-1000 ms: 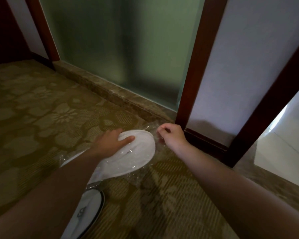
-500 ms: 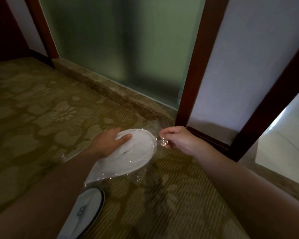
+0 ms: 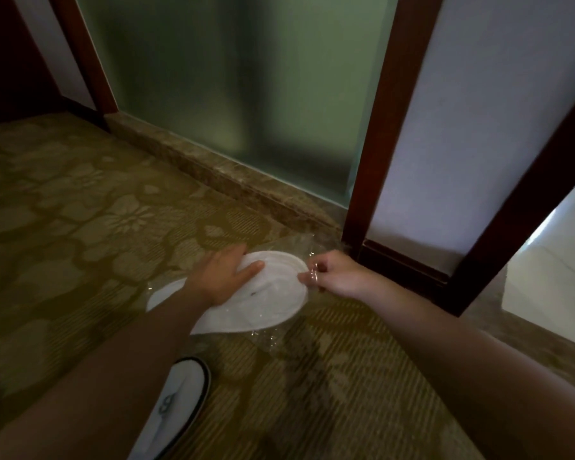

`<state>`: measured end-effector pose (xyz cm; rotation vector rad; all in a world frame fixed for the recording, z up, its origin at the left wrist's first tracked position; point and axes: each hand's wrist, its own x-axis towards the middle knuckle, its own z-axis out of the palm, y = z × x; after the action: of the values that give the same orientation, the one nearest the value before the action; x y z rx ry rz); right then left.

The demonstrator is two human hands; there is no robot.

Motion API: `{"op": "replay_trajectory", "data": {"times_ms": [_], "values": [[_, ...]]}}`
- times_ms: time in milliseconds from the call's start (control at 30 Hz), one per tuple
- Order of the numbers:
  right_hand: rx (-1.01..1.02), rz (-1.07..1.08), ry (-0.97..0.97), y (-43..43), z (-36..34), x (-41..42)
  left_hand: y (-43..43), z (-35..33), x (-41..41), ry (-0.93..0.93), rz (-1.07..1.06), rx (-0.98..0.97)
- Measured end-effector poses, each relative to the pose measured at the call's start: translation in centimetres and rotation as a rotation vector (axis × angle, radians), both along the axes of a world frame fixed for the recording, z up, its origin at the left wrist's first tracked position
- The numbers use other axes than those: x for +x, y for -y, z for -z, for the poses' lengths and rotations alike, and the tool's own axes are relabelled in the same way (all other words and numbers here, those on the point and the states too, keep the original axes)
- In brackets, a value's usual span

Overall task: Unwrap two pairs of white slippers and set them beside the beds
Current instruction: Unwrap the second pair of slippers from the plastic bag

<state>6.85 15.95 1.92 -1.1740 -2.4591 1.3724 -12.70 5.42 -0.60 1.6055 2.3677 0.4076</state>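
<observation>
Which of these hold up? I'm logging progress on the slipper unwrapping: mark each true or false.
1. The left hand lies flat on the wrapped slippers. True.
2. The right hand is empty. False: it pinches the clear plastic wrap at the slippers' rounded end.
3. The wrapped slippers sit on a bed. False: they lie on the patterned carpet.
4. Another white slipper with dark trim lies nearer the person. True.
5. A frosted glass panel stands behind the carpet. True.
</observation>
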Motion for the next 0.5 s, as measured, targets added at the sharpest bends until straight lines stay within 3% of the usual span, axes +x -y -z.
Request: {"op": "replay_trajectory", "data": {"times_ms": [267, 500], "values": [[0.195, 0.215, 0.065, -2.0, 0.9, 1.5, -2.2, 0.9, 2.0, -0.090, -0.078, 0.126], [0.066, 0.453, -0.069, -3.8, 1.4, 4.1, -2.7, 3.6, 0.3, 0.031, -0.331, 0.010]]}}
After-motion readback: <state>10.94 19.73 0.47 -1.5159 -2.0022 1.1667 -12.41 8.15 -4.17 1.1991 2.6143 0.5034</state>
